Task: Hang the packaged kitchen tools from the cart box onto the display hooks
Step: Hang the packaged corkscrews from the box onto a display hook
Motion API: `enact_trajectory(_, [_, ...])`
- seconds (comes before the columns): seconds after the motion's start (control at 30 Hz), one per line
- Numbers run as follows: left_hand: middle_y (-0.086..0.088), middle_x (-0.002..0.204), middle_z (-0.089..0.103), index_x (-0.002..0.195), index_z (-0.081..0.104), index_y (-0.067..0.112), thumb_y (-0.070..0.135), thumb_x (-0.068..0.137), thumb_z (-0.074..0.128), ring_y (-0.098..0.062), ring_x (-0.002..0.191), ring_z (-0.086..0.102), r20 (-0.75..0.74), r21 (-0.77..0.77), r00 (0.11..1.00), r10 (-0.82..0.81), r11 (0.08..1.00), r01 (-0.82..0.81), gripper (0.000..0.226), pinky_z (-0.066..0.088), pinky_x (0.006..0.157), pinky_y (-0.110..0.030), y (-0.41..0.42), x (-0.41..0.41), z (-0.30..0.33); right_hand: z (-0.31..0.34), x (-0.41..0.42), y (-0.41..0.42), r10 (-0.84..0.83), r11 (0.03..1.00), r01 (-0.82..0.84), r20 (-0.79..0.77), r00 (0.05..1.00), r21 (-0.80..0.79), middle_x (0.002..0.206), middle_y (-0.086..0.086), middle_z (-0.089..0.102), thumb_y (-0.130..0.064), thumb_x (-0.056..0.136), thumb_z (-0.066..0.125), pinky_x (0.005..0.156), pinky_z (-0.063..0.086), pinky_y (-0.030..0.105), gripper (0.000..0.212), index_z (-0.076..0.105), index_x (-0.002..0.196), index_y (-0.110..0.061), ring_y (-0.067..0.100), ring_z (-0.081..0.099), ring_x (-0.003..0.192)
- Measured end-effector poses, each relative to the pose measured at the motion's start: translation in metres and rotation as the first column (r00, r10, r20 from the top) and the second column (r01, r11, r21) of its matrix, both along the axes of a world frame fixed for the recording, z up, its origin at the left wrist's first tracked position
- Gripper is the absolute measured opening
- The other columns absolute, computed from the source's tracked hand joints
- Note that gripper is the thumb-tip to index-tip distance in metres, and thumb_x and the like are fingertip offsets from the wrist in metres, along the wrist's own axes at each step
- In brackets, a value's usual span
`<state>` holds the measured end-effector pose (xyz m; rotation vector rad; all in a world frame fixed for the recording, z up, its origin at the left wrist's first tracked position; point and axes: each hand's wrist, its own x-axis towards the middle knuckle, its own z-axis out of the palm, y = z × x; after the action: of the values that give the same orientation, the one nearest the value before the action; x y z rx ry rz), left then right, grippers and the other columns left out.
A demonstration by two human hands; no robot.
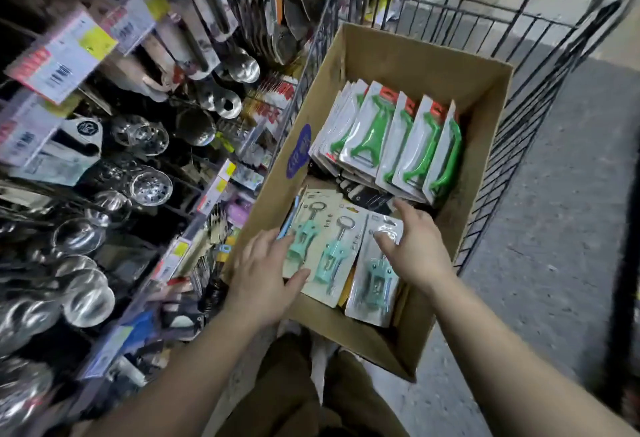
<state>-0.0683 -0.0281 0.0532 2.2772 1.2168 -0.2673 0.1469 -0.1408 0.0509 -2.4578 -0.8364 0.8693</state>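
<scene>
A cardboard box (388, 62) sits in a wire cart. Its far half holds a row of packaged green peelers (391, 138) standing on edge. The near half holds flat packs of mint-green corkscrews (332, 253). My left hand (266, 273) lies over the left corkscrew pack, fingers on its far edge and thumb on its face. My right hand (412, 249) hovers with spread fingers over the rightmost corkscrew pack (372, 284), fingertips touching its top. The display hooks (207, 65) on the left carry ladles, strainers and other steel tools.
The black wire cart (512, 124) surrounds the box, its far wall and right side rising above it. Shelf price tags (65, 62) stick out from the display on the left. Grey floor (554, 228) lies to the right of the cart.
</scene>
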Motion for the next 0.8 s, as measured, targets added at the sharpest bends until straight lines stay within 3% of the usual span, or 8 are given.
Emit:
enact_trajectory(0.2, [-0.005,0.153,0.041,0.149,0.045,0.020,0.045,0.096,0.059,-0.025,0.140,0.035,-0.043,-0.100,0.998,0.052,0.993,-0.057,0.061,0.031,0.114,-0.041,0.015,0.018,-0.028,-0.038,0.000,0.002,-0.055,0.993,0.042,-0.115,0.992,-0.110,0.148,0.014,0.041,-0.035,0.094,0.062,0.108,0.038,0.039,0.067,0.031,0.152,-0.022,0.033,0.041,0.135])
enact_trajectory(0.5, [-0.015,0.143,0.047,0.145,0.044,0.013,0.053,0.096,0.055,-0.035,0.129,0.049,-0.243,-0.329,0.956,0.163,0.913,-0.239,0.064,0.041,0.105,-0.039,0.055,0.055,-0.073,-0.084,-0.028,-0.010,-0.371,0.891,0.260,-0.263,0.891,-0.373,0.144,0.015,0.039,-0.030,0.094,0.064,0.099,0.044,0.040,0.070,0.025,0.151,-0.021,0.035,0.052,0.124])
enact_trajectory(0.63, [-0.012,0.144,0.045,0.146,0.045,0.014,0.056,0.089,0.066,-0.032,0.127,0.052,-0.325,-0.394,0.934,0.146,0.877,-0.274,0.074,0.043,0.103,-0.036,0.064,0.055,-0.082,-0.097,-0.041,-0.014,-0.481,0.837,0.339,-0.284,0.829,-0.430,0.146,0.015,0.036,-0.035,0.090,0.068,0.103,0.043,0.044,0.084,0.015,0.155,-0.022,0.034,0.049,0.127])
enact_trajectory(0.8, [-0.009,0.137,0.049,0.132,0.056,0.016,0.047,0.081,0.078,-0.027,0.115,0.057,-0.355,-0.430,0.933,0.054,0.877,-0.214,0.064,0.048,0.098,-0.034,0.071,0.051,-0.084,-0.102,-0.044,-0.010,-0.561,0.791,0.426,-0.242,0.791,-0.440,0.143,0.016,0.040,-0.033,0.087,0.073,0.100,0.047,0.046,0.091,0.013,0.154,-0.024,0.035,0.053,0.123])
